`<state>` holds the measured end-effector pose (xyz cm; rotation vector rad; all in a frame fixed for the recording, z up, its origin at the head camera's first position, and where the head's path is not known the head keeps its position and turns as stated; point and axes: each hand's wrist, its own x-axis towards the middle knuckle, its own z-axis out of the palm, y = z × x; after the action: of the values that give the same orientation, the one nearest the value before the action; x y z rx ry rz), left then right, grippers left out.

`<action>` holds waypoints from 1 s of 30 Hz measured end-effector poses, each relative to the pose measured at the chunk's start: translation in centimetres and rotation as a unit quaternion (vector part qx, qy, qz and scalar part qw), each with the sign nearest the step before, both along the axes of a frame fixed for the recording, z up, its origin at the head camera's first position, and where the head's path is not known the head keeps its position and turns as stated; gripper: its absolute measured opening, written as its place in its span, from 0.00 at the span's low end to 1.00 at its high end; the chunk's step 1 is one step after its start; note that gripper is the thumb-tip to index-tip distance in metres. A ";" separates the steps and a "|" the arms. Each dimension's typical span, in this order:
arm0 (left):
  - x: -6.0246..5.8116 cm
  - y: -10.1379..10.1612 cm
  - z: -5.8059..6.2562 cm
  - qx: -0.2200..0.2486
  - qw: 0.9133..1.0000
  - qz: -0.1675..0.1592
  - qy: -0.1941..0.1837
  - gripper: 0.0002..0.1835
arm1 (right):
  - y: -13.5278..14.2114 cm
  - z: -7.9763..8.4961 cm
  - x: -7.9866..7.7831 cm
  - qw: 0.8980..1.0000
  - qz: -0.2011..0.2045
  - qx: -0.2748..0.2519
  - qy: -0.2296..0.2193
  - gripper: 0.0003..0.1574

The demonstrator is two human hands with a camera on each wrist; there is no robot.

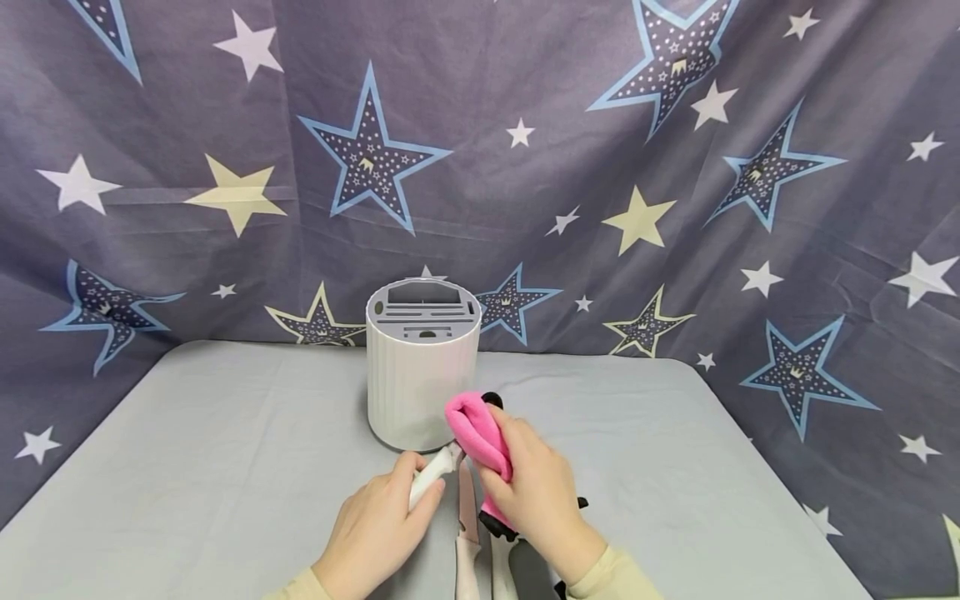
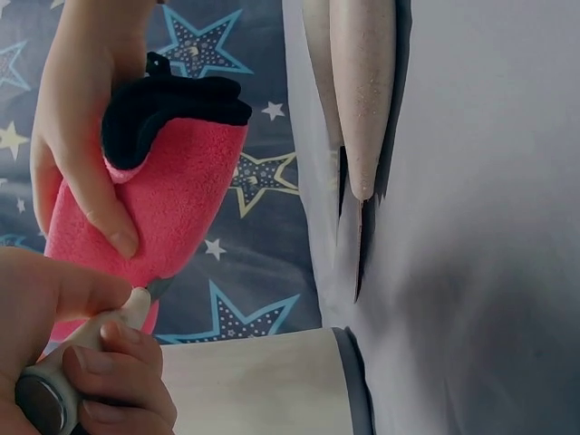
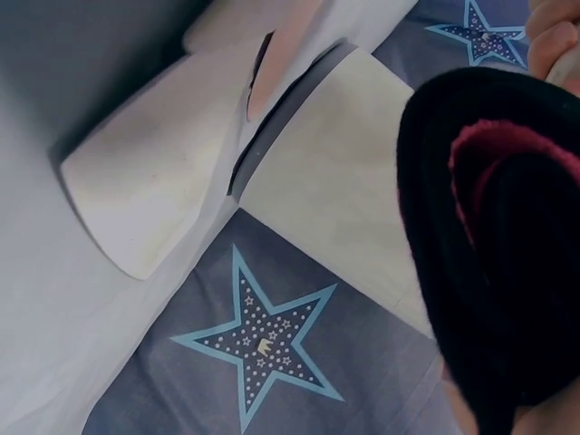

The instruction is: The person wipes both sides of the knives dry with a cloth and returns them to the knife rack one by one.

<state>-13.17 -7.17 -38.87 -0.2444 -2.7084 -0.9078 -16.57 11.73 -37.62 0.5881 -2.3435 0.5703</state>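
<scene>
My left hand (image 1: pixel 378 525) grips a knife by its white handle (image 1: pixel 431 479), whose rounded end cap shows in the left wrist view. In my right hand (image 1: pixel 543 492) is a folded pink cloth (image 1: pixel 480 433) with black trim, wrapped over the knife's blade. Only a short bit of that blade (image 2: pixel 160 288) shows beside the handle; the cloth hides the rest. Just behind both hands stands a white ribbed knife block (image 1: pixel 422 392) with a slotted grey top. Beneath the hands, a knife with a pinkish blade (image 1: pixel 468 500) lies on the table, its pale handle toward me.
Next to that knife lie another white handle (image 1: pixel 503 571) and a dark grey flat piece (image 1: pixel 530 573), partly hidden by my right arm. A broad cream-coloured blade (image 3: pixel 145 168) appears in the right wrist view. A star-patterned curtain (image 1: pixel 480 167) hangs behind the pale cloth-covered table (image 1: pixel 247 467).
</scene>
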 end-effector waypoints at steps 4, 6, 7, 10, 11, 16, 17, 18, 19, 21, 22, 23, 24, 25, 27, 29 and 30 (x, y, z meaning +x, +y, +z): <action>0.0 0.0 -0.1 0.002 1.000 0.002 0.007 0.11 | -0.3 -0.1 0.3 1.000 0.014 0.000 -0.004 0.40; -0.1 0.0 -0.1 0.002 1.000 0.002 0.010 0.12 | -0.4 -0.1 0.5 1.000 0.025 0.001 -0.006 0.41; 0.0 0.0 -0.1 0.002 1.000 0.003 0.011 0.12 | -0.4 -0.1 0.5 1.000 0.029 0.002 -0.006 0.42; 0.0 0.0 -0.1 0.001 1.000 0.005 0.014 0.12 | -0.5 -0.1 0.6 0.999 0.035 0.005 -0.003 0.42; 0.0 0.0 -0.1 0.000 1.000 0.005 0.015 0.12 | -0.5 -0.1 0.6 0.999 0.034 0.006 -0.002 0.42; 0.1 0.1 0.2 0.003 1.000 0.005 0.005 0.11 | -0.1 0.3 0.4 1.000 0.015 -0.003 -0.024 0.41; 0.1 0.1 0.3 0.004 1.000 0.005 0.002 0.11 | 0.0 0.4 0.3 0.999 0.008 -0.006 -0.032 0.41; 0.1 0.2 0.3 0.005 1.000 0.004 0.003 0.11 | 0.1 0.5 0.2 0.999 0.001 -0.009 -0.039 0.41; 0.2 0.2 0.4 0.005 1.000 0.003 0.003 0.11 | 0.3 0.6 0.1 0.999 -0.006 -0.013 -0.047 0.40; 0.2 0.3 0.5 0.004 1.000 0.002 0.010 0.11 | 0.6 0.8 -0.3 0.998 -0.016 -0.018 -0.058 0.40; 0.3 0.3 0.5 0.004 1.000 0.001 0.014 0.11 | 0.8 0.8 -0.4 0.998 -0.021 -0.021 -0.064 0.39; 0.3 0.3 0.6 0.003 1.000 0.000 0.016 0.11 | 0.9 0.9 -0.6 0.997 -0.025 -0.025 -0.069 0.39; 0.4 0.3 0.6 0.003 1.000 0.000 0.018 0.11 | 1.0 0.9 -0.7 0.996 -0.027 -0.029 -0.074 0.38; 0.4 0.3 0.7 0.003 1.000 0.000 0.017 0.10 | 1.1 1.0 -0.9 0.996 -0.030 -0.033 -0.080 0.38; 0.4 0.3 0.7 0.002 1.000 0.000 0.016 0.10 | 1.4 1.1 -1.2 0.994 -0.039 -0.042 -0.092 0.37; 0.5 0.4 0.8 0.003 1.000 0.000 0.015 0.10 | 1.6 1.2 -1.5 0.992 -0.049 -0.051 -0.103 0.36; 0.5 0.4 0.8 0.002 1.000 0.000 0.018 0.09 | 1.8 1.2 -1.6 0.991 -0.054 -0.055 -0.107 0.36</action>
<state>-12.64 -6.81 -38.09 -0.2577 -2.6738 -0.9017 -18.14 13.50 -36.42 0.3627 -2.5062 0.7392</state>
